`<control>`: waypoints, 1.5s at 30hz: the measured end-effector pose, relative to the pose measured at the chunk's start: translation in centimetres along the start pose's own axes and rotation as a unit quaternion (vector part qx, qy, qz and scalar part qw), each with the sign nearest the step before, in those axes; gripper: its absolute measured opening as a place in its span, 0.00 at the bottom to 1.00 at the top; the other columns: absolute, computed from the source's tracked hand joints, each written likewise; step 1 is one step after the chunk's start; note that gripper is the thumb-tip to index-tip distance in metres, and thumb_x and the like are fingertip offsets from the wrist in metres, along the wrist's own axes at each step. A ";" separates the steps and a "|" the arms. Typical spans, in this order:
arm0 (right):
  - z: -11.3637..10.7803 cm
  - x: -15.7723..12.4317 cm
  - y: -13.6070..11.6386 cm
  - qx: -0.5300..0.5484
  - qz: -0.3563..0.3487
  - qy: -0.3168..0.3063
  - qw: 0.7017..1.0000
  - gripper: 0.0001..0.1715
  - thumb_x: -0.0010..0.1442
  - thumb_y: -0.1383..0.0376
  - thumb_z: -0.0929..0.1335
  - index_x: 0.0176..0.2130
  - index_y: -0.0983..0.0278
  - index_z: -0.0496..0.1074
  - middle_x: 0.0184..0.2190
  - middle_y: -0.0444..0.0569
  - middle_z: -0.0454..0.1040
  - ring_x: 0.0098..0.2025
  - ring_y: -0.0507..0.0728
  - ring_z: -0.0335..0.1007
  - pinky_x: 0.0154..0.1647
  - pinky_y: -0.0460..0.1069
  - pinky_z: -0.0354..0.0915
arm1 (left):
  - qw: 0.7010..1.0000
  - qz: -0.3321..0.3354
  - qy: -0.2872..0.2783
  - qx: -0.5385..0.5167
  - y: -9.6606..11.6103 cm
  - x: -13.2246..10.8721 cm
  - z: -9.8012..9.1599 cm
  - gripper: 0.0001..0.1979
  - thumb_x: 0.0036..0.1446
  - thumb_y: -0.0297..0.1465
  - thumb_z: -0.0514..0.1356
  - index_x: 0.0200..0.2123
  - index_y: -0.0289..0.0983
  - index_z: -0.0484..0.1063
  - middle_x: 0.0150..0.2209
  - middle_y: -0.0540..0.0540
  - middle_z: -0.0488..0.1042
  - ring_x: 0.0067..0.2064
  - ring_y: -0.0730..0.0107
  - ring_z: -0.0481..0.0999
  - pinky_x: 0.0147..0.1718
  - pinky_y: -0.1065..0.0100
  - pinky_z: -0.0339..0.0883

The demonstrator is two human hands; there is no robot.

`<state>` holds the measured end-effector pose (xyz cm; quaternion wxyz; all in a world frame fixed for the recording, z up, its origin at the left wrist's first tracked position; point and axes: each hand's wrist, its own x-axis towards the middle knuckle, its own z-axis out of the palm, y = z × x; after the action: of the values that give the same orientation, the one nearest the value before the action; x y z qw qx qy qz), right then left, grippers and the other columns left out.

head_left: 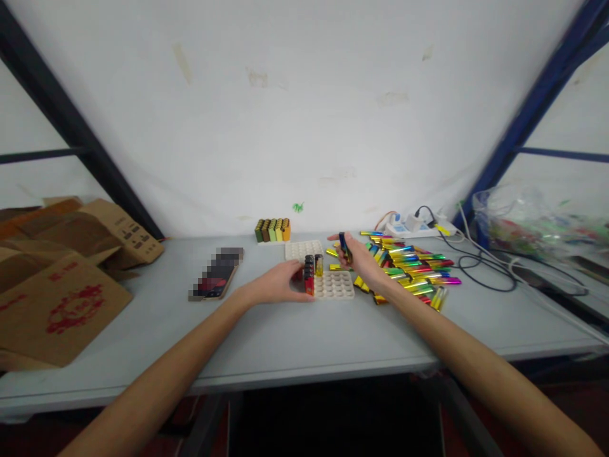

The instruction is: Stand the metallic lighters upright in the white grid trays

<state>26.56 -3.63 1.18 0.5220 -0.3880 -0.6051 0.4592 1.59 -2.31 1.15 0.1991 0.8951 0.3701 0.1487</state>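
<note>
My left hand (278,282) is curved around the left end of a white tray (340,285) with round holes, its thumb and fingers against a row of red lighters (309,279) standing there. A yellow lighter (318,265) stands upright in the tray beside that row. Above the tray's right back corner, my right hand (359,257) grips a dark lighter (343,246) held near upright. Right of the tray lies a loose heap of shiny multicoloured lighters (404,260), partly hidden by my right forearm.
A second holed tray (303,249) lies behind. Near the wall stands a block of green, brown and yellow lighters (273,230). A phone (216,274) and cardboard boxes (66,298) are at left. A power strip (412,225), cables (490,270) and a plastic bag (528,222) occupy the right.
</note>
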 end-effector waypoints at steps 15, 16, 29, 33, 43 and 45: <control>1.0 -1.6 -0.4 -0.323 -0.123 -0.016 0.938 0.22 0.67 0.49 0.69 0.30 0.61 0.69 0.21 0.42 0.74 0.23 0.52 0.67 0.27 0.46 0.58 | 1.000 0.025 -0.002 -0.009 -0.4 0.1 0.3 0.37 0.49 0.52 0.70 0.54 0.35 0.71 0.53 0.36 0.76 0.53 0.46 0.76 0.53 0.54 0.69; 1.0 -1.6 -0.3 -0.331 -0.126 -0.027 0.935 0.20 0.68 0.51 0.69 0.30 0.62 0.69 0.21 0.43 0.74 0.23 0.52 0.67 0.27 0.46 0.58 | 0.999 0.030 0.000 -0.010 -0.5 0.2 0.3 0.37 0.49 0.52 0.70 0.55 0.35 0.71 0.54 0.37 0.76 0.54 0.46 0.75 0.54 0.54 0.68; 2.1 -1.0 0.0 -0.579 -0.139 -0.100 0.797 0.22 0.74 0.52 0.61 0.43 0.65 0.74 0.35 0.54 0.79 0.35 0.58 0.74 0.35 0.49 0.59 | 1.000 0.013 0.005 0.012 -0.6 0.1 0.3 0.34 0.48 0.55 0.69 0.49 0.35 0.72 0.47 0.38 0.77 0.45 0.50 0.77 0.44 0.58 0.70; -0.8 0.0 -0.6 -0.535 -0.178 -0.075 0.823 0.26 0.77 0.56 0.55 0.40 0.64 0.75 0.36 0.53 0.78 0.39 0.57 0.74 0.44 0.49 0.62 | 1.000 0.001 0.001 0.012 -0.5 0.1 0.3 0.35 0.48 0.56 0.68 0.47 0.34 0.72 0.47 0.38 0.77 0.45 0.50 0.77 0.44 0.58 0.70; -6.5 1.5 1.4 -0.661 -0.039 -0.095 0.744 0.16 0.70 0.61 0.66 0.48 0.68 0.79 0.45 0.61 0.78 0.50 0.63 0.74 0.53 0.52 0.64 | 1.000 -0.017 -0.003 0.023 0.0 0.1 0.0 0.35 0.46 0.58 0.68 0.44 0.35 0.73 0.44 0.39 0.77 0.43 0.51 0.77 0.42 0.58 0.70; -6.4 1.6 1.5 -0.671 -0.024 -0.099 0.735 0.16 0.70 0.62 0.66 0.50 0.68 0.79 0.46 0.62 0.78 0.51 0.63 0.74 0.52 0.52 0.65 | 1.000 -0.016 -0.001 0.024 0.0 0.1 0.0 0.36 0.46 0.59 0.68 0.45 0.35 0.73 0.45 0.39 0.77 0.44 0.50 0.77 0.43 0.58 0.70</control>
<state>32.68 -0.73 0.39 0.0741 -0.5753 -0.8135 -0.0423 1.63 -2.23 1.15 0.1804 0.8938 0.3876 0.1356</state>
